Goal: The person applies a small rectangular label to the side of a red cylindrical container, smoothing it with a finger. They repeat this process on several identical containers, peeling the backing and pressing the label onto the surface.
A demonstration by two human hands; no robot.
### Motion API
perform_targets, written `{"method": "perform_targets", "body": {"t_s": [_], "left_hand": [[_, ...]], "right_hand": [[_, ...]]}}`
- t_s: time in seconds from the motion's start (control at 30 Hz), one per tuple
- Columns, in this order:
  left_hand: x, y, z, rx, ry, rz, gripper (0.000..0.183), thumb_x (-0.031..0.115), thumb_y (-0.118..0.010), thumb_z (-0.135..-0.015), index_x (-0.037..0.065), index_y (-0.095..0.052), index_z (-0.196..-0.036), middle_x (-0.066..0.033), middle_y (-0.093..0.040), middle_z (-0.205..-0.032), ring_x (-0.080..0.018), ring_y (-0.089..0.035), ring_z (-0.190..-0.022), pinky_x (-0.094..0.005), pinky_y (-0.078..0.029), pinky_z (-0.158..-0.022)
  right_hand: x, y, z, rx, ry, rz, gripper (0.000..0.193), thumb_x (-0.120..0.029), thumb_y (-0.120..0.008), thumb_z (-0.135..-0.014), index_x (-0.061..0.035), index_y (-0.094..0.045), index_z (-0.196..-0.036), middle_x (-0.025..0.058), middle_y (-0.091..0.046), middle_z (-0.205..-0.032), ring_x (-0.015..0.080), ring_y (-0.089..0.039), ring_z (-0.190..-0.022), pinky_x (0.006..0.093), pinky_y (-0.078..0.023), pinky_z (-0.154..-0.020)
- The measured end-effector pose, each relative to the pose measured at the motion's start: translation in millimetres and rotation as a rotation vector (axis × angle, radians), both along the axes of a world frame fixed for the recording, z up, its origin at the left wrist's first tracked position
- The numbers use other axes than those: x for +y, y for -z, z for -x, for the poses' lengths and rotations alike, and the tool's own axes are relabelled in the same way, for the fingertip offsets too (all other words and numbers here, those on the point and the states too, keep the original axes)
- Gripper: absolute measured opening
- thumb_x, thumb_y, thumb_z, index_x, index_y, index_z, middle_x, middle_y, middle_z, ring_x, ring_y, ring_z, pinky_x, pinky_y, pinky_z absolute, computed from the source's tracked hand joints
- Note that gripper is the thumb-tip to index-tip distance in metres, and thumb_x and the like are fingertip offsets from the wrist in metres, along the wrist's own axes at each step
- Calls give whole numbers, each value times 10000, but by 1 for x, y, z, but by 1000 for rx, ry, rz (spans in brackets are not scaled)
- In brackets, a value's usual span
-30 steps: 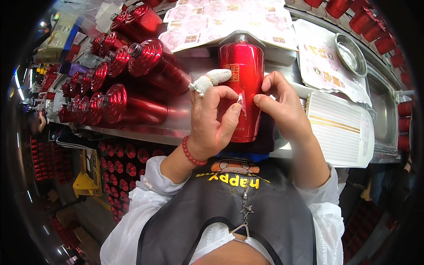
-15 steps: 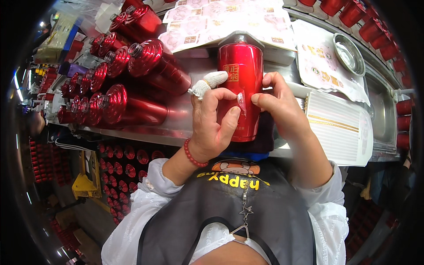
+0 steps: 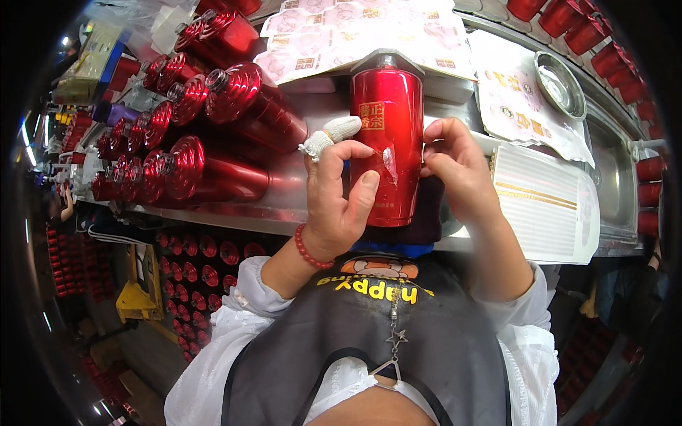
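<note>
In front of me a glossy red bottle (image 3: 387,142) with gold printing rests in a dark angular holder (image 3: 389,58) at its far end. A small wrinkled clear film piece (image 3: 389,167) clings to the bottle's face. My left hand (image 3: 337,188) is at the bottle's left side, its index fingertip by the film and its thumb apart. White cloth covers (image 3: 332,135) wrap one or more of its other fingers. Close to the bottle's right edge, my right hand (image 3: 458,163) has thumb and index drawn together in a pinch; anything between them is too small to make out.
Several red bottles (image 3: 234,99) crowd the bench at left. Printed pink-and-white sheets (image 3: 369,32) lie at the back. On the right are a round metal dish (image 3: 561,85) and a stack of white strips with gold bands (image 3: 543,206). More red bottles (image 3: 188,273) stand below left.
My right hand has moved off the bottle's front to its right edge, its thumb and index now closer together. The film looks flatter and clearer. My left hand has shifted slightly left.
</note>
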State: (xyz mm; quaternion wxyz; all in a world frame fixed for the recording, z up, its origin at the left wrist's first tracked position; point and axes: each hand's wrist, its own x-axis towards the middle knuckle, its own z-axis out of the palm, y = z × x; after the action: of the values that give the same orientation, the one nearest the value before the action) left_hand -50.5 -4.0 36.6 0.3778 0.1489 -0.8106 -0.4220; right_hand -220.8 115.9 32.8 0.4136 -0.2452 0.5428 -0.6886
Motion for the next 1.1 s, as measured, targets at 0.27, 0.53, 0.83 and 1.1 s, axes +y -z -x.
{"method": "perform_targets", "body": {"t_s": [0.27, 0.53, 0.83, 1.1], "left_hand": [[-2, -2, -9, -16, -12, -38, 189, 107, -607, -936, 14, -610, -1100, -194, -574, -1249, -327, -517, -1159, -425, -374, -1045], [-2, 0, -8, 9, -13, -26, 170, 108, -600, -943, 17, -624, -1085, -190, -579, -1238, -328, -523, -1163, -428, -381, -1048], [-4, 1, -8, 23, 0, -9, 170, 94, -588, -947, 11, -619, -1092, -198, -579, -1262, -324, -526, -1175, -423, -383, -1053], [-4, 1, -8, 39, 3, -10, 181, 89, -577, -949, 5, -616, -1104, -205, -576, -1287, -326, -528, -1185, -427, -385, -1057]], "right_hand": [[19, -28, -15, 728, 50, -23, 218, 25, -553, -961, -12, -691, -1126, 2, -564, -822, 63, -516, -724, 218, -419, -633], [23, -16, -19, 1151, 61, 137, 303, 127, -636, -745, -8, -675, -1014, 140, -584, -868, 278, -620, -756, 349, -514, -635], [30, -8, -24, 1123, 36, 133, 401, 15, -718, -750, -15, -686, -1148, 153, -607, -1058, 300, -613, -895, 382, -519, -775], [45, 22, -25, 1378, 103, -48, 538, -342, -646, -949, 0, -602, -1362, 170, -538, -1294, 362, -516, -1161, 458, -419, -1018]]}}
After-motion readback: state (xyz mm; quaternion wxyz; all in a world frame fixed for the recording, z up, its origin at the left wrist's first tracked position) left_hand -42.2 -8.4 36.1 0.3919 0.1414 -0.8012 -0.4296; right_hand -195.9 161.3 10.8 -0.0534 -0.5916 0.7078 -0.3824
